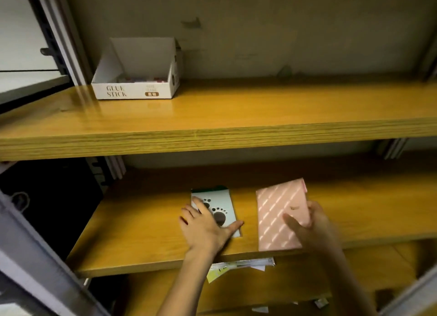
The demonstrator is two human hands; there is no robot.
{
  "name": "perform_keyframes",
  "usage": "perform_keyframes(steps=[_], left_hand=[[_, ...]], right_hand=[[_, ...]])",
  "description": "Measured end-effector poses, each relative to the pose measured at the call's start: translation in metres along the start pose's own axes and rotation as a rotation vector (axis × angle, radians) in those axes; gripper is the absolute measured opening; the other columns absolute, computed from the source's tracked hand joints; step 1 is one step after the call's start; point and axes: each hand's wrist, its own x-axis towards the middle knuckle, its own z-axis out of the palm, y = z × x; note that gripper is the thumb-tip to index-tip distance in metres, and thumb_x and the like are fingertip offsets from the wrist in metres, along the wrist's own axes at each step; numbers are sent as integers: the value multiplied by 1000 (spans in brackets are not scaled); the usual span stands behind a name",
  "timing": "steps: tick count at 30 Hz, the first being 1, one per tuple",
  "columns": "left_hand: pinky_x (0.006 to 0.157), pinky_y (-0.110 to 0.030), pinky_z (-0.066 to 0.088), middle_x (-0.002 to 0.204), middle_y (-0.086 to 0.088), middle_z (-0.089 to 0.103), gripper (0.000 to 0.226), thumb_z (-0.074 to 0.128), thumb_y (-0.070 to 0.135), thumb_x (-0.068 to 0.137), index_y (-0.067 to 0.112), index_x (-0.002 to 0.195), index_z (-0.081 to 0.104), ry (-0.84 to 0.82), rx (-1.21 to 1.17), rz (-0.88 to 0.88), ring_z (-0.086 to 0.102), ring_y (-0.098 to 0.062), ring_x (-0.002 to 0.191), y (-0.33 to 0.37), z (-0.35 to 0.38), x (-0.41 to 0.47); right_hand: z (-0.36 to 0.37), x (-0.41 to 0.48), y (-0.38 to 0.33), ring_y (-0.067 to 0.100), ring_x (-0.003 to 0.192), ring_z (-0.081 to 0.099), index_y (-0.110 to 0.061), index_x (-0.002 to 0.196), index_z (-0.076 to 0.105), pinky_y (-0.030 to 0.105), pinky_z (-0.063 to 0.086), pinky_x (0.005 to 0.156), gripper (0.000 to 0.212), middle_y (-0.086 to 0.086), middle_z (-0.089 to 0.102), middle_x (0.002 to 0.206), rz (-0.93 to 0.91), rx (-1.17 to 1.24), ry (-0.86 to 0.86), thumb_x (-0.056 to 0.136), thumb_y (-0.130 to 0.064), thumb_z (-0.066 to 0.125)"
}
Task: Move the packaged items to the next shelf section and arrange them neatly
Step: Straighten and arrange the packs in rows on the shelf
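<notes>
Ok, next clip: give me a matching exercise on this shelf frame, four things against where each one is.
Things
1. glue stick box
2. paw-print packet
3. pink packet
4. loose papers

Places
A. held by the right hand
B. on the upper shelf, near its left end
C. flat under the left hand
D. one level down, partly hidden below the middle shelf

Pairs: 1-B, 2-C, 3-A, 4-D
</notes>
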Motion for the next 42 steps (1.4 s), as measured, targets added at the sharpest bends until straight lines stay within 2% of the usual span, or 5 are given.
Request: perform_keyframes(steps=[10,15,19,22,42], left_hand=[[108,-43,34,145,-18,26,143,84,55,42,4,143,-4,-298,-108,-80,25,-35,134,-5,-22,28],[77,-26,45,94,4,46,82,84,41,53,9,108,33,-298,-341,8,47,-16,97,-20,-22,27],[56,-22,53,110,-6,55,47,72,15,75,11,105,35,-361,-817,131,60,-19,86,-23,-21,1],[53,-30,58,110,-13,61,29,62,12,82,19,97,39,-327,-1088,181,68,-26,84,-8,-22,-29],[53,-35,60,97,-10,71,24,63,10,81,18,97,47,-549,-1280,347,72,-28,75,293,74,-249]], right_hand=[[-8,-16,8,28,89,63,-7,125,42,44,55,71,50,14,62,109,-75,-14,64,83,-24,64],[-23,-25,14,26,93,63,-8,126,42,37,55,69,50,9,61,109,-79,20,55,84,-24,64],[-46,-34,31,27,95,64,-12,124,42,44,57,74,48,8,60,111,-40,180,53,83,-25,64],[-70,-41,44,16,86,65,-12,123,42,25,56,59,44,5,60,106,19,363,48,85,-20,62],[-389,-74,233,23,93,65,-17,127,40,28,57,65,51,6,59,113,71,483,283,82,-22,65]])
